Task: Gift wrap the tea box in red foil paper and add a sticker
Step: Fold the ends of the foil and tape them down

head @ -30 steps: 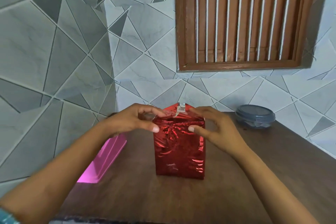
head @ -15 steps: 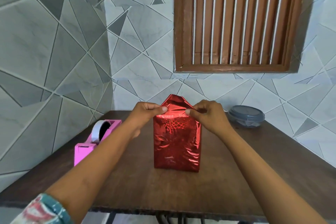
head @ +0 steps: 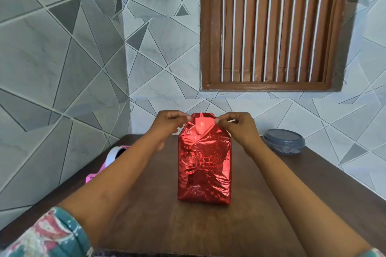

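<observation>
The tea box wrapped in shiny red foil paper (head: 204, 165) stands upright in the middle of the brown wooden table (head: 188, 225). Its top foil flap sticks up above the box. My left hand (head: 170, 124) pinches the flap's left corner between thumb and fingertips. My right hand (head: 238, 126) pinches the right corner the same way. Both forearms reach in from the near edge. No sticker is visible.
A pink tape dispenser (head: 108, 162) sits at the table's left edge, partly hidden by my left forearm. A round grey lidded container (head: 283, 141) stands at the back right. Tiled walls close in behind and to the left; a wooden shutter (head: 271, 31) hangs above.
Both hands have gone from pressing the box's upper sides to pinching the top flap's corners and holding it up. The view has pulled back and tilted up.
</observation>
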### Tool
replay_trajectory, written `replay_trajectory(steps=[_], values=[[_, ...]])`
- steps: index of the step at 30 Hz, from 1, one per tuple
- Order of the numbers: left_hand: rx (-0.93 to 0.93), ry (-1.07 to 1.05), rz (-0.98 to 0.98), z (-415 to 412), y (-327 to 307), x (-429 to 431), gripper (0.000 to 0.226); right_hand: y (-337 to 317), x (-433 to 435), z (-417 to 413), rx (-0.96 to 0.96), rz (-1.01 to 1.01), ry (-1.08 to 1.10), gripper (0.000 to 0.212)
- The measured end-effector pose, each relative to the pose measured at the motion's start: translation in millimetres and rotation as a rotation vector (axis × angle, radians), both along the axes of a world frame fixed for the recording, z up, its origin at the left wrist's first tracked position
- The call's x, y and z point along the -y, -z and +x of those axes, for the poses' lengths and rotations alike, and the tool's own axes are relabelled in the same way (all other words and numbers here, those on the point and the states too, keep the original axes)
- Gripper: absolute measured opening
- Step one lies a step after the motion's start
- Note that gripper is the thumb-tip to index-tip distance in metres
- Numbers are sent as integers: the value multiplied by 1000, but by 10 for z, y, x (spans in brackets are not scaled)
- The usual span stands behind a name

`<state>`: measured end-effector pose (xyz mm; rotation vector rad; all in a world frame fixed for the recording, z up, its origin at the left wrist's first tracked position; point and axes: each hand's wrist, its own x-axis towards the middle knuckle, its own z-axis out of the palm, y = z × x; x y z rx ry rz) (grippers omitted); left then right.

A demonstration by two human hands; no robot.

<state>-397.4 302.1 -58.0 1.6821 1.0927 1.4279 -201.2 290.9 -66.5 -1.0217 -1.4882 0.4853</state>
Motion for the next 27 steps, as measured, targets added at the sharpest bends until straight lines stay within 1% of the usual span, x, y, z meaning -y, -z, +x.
replay_trajectory(steps=[3,6,7,10,11,13,14,17,18,23,27], values=[[64,-9,1,-30,-16,19,9,-8,-7,-2,-151,31,12,16],[50,1,61,-135,108,113,14,68,60,62,-185,69,49,16],[43,18,86,-184,185,149,15,119,108,97,-171,83,42,13],[19,98,144,-324,440,243,33,348,256,215,-101,128,-58,8],[11,127,153,-348,510,252,38,438,299,250,-52,148,-93,16],[-1,179,164,-364,588,251,41,570,356,289,29,175,-133,40],[0,191,168,-351,603,251,42,605,367,294,54,187,-135,44],[17,163,157,-315,585,212,49,571,369,257,127,208,-90,35],[20,155,146,-301,570,206,47,546,354,239,142,206,-89,30],[3,100,107,-235,502,155,13,452,243,147,113,167,-43,11],[2,77,77,-180,443,114,6,370,168,129,136,116,26,11]])
